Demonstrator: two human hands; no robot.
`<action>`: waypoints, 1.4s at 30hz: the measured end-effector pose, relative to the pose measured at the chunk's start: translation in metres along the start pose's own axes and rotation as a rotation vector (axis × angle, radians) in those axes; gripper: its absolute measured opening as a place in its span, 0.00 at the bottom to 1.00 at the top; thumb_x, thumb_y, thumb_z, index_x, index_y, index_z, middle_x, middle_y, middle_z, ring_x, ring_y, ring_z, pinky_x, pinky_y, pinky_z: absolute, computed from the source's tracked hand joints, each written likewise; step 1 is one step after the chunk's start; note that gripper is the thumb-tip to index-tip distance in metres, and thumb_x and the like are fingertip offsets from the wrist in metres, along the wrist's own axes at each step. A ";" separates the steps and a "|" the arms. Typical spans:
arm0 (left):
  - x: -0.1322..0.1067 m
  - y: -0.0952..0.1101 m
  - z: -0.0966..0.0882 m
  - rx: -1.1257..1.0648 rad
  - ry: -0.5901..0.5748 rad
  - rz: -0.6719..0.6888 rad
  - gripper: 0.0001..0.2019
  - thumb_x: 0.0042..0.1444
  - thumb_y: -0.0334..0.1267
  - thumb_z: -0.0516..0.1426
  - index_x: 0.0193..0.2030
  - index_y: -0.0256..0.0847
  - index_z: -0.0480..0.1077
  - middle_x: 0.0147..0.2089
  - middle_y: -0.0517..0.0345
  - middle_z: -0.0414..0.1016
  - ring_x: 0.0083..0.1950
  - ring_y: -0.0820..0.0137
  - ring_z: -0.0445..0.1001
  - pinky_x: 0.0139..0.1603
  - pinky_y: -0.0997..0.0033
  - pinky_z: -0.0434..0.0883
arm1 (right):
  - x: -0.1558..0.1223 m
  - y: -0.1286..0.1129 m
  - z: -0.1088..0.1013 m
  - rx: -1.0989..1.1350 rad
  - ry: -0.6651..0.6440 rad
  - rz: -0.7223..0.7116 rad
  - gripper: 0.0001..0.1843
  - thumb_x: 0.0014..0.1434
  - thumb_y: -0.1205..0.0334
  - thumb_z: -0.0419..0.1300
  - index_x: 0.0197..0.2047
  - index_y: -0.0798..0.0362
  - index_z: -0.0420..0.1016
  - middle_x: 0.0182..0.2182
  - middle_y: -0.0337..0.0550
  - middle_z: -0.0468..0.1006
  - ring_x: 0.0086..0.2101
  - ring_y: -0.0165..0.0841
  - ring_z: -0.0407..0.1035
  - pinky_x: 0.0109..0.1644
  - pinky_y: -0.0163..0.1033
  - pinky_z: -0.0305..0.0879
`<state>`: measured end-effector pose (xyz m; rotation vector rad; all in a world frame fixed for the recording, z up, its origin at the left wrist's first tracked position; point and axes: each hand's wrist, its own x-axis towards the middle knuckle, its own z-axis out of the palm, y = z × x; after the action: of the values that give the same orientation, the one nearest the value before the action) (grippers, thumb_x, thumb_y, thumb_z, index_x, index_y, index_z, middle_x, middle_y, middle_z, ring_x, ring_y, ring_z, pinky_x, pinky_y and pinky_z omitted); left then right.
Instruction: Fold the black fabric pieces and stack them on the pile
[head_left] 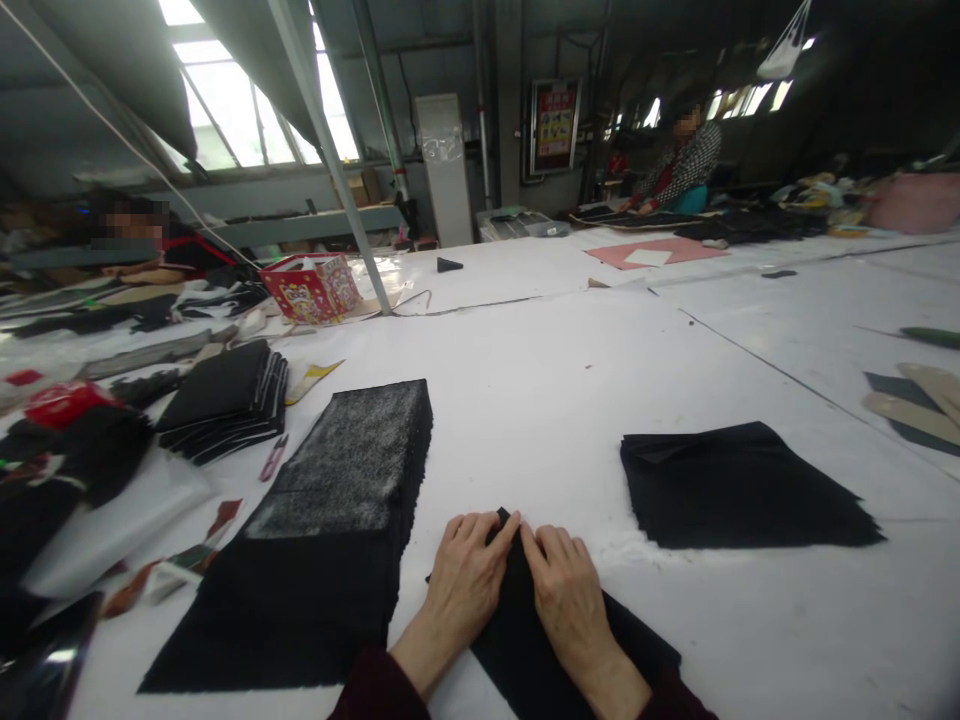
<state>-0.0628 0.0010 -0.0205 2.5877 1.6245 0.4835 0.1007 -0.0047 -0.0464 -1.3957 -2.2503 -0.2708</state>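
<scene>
My left hand (pixel 465 580) and my right hand (pixel 566 595) lie side by side on a black fabric piece (pixel 517 640) on the white table (pixel 540 400) just in front of me. Both hands press down on it with fingers bent, and the fingertips pinch the fabric's far corner between them. A tall stack of black cut pieces (pixel 330 530) stands immediately left of my left hand. A flatter pile of black fabric (pixel 735 485) lies to the right, apart from my right hand.
Another stack of black pieces (pixel 225 400) and loose scraps lie at the left. A red patterned box (pixel 311 288) stands by a slanted pole (pixel 330 160). One person sits far back at the right (pixel 679 160), another at the far left (pixel 135 225). Tan insole-shaped pieces (pixel 919 405) lie at the right edge.
</scene>
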 end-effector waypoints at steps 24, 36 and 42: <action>0.000 0.000 0.003 -0.023 0.052 -0.017 0.20 0.66 0.30 0.50 0.63 0.43 0.64 0.52 0.50 0.70 0.52 0.62 0.68 0.53 0.56 0.65 | 0.001 0.001 0.003 0.030 -0.007 -0.022 0.19 0.63 0.75 0.49 0.55 0.59 0.69 0.35 0.46 0.70 0.36 0.38 0.62 0.41 0.45 0.58; 0.001 0.000 0.000 -0.031 0.010 -0.042 0.23 0.65 0.29 0.49 0.65 0.47 0.61 0.51 0.50 0.68 0.51 0.61 0.67 0.53 0.55 0.65 | 0.001 0.002 0.001 0.023 -0.017 -0.032 0.19 0.63 0.75 0.48 0.55 0.59 0.69 0.35 0.46 0.69 0.36 0.38 0.62 0.40 0.45 0.57; 0.002 -0.001 -0.002 -0.019 0.013 -0.054 0.21 0.65 0.32 0.50 0.64 0.44 0.62 0.51 0.50 0.69 0.51 0.60 0.67 0.53 0.53 0.66 | 0.001 0.001 0.000 0.029 -0.033 -0.030 0.19 0.63 0.75 0.49 0.55 0.58 0.70 0.35 0.46 0.69 0.36 0.38 0.62 0.41 0.45 0.58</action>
<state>-0.0638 0.0033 -0.0185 2.5251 1.6813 0.5106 0.1012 -0.0029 -0.0462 -1.3624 -2.2944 -0.2258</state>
